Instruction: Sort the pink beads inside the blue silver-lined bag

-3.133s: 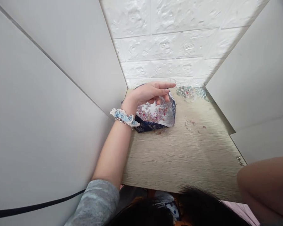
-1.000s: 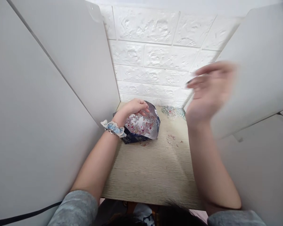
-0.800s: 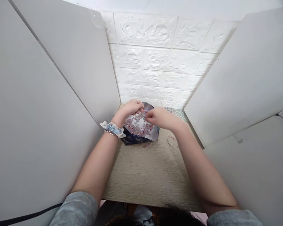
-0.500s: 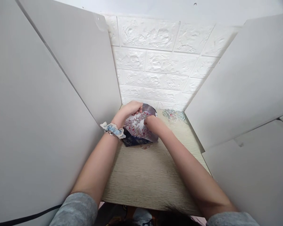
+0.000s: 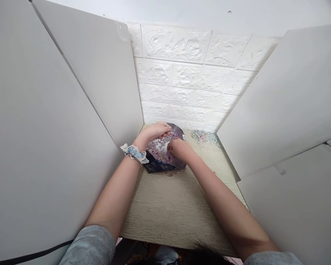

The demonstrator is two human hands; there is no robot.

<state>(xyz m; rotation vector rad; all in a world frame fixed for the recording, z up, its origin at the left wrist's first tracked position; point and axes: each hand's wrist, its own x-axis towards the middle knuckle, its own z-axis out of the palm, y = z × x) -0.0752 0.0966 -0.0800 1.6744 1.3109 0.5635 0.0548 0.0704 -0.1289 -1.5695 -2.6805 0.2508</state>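
Observation:
A dark blue, patterned container (image 5: 157,166) with a silvery inside lies at the back of the wooden surface. Many small pink, red and clear beads (image 5: 156,148) are spread in it. Over its far left part hovers my left hand (image 5: 160,130), fingers curled together; anything in them is too small to make out. My right hand (image 5: 179,149) is low over the beads at the container's right side, its fingertips pinched and partly hidden. A blue and white scrunchie (image 5: 134,152) and a chain bracelet circle my left wrist.
Strands of pale green and clear beads (image 5: 204,137) lie at the back right of the wooden surface (image 5: 168,206). A few pinkish beads (image 5: 172,173) sit just before the container. White panels (image 5: 105,73) rise on both sides, a white brick-patterned wall (image 5: 182,73) behind.
My left hand has moved slightly right over the container. My right hand stays at the beads with a small shift. The whole view has tilted a little.

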